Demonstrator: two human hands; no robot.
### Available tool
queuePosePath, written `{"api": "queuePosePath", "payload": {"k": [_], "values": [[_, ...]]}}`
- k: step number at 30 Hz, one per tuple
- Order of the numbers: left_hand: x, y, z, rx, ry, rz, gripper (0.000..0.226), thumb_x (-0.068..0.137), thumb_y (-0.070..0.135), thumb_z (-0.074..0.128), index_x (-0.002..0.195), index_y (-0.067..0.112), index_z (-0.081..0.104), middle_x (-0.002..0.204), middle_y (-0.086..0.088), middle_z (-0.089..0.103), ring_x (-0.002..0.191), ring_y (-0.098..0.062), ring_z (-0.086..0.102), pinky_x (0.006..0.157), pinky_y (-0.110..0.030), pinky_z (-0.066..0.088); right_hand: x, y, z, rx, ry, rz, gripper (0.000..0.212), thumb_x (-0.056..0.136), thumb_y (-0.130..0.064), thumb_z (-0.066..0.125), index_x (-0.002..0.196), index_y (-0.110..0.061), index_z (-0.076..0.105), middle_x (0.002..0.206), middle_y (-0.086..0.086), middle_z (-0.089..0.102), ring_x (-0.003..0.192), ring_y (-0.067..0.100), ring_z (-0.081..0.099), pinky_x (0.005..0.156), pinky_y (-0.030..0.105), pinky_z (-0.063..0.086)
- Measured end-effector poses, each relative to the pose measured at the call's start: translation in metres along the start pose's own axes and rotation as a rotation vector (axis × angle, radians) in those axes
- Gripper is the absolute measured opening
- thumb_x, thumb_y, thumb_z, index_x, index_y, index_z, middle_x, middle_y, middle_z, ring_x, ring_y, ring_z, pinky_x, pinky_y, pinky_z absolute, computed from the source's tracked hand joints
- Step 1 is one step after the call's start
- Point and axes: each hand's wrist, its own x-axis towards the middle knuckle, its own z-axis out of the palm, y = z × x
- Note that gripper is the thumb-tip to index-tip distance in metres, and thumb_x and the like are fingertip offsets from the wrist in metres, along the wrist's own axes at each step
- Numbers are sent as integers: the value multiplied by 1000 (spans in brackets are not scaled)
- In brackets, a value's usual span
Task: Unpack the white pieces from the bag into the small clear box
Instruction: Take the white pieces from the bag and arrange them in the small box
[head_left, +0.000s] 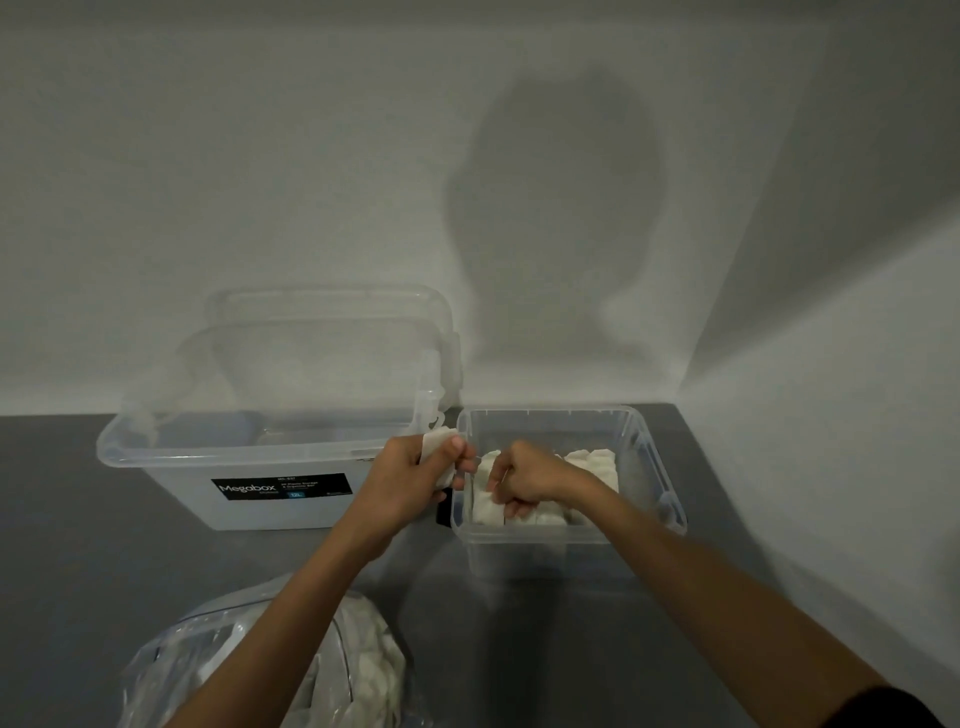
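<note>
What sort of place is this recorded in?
Likely a plain indoor sorting spot, perhaps at home: a dark grey tabletop in a corner of bare white walls, with a large clear plastic storage bin labelled Megabox.

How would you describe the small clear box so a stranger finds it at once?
On the grey table, two clear plastic boxes stand side by side. The small clear plastic box is the right one, with white pieces inside. Its larger neighbour bears a black label.
</note>
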Motion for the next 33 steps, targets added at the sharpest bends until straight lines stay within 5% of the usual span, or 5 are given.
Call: {"api": "queuePosePath", "payload": {"k": [11,14,18,26,33], "values": [[-1,1,-1,85,-40,2,33,95,39,50,90,18,75,84,0,71,71,-2,64,62,-12,50,25,-4,18,-169,36,65,17,90,-2,61,104,7,62,76,18,67,78,34,71,80,40,59],[-1,1,-1,64,-72,0,31,94,39,53,92,17,75,87,-7,72,77,-13,67,67,-17,53,14,-7,13,-226,76,23,10,89,-4,62,97,2,63,90,22,70,80,30,72,74,35,60],[-1,5,0,1,-133,-16,33,93,32,56,93,3,73,75,-13,67,62,-10,59,57,-15,51,-10,-22,-12,-168,248,-156,13,93,-12,58,92,-3,67,71,8,66,51,12,62,49,23,52],[1,21,5,-88,-222,-105,28,90,30,60,102,7,71,98,-8,74,84,-14,70,67,-19,55,-82,-58,-42,208,177,-390,21,87,-34,67,91,-14,73,68,4,70,57,10,64,54,21,49],[-2,30,8,-166,-299,-141,31,81,17,72,112,12,67,100,-6,73,85,-10,71,68,-16,53,-91,-52,-54,288,213,-392,9,86,-16,70,89,-7,72,67,7,68,60,17,62,56,23,51]]}}
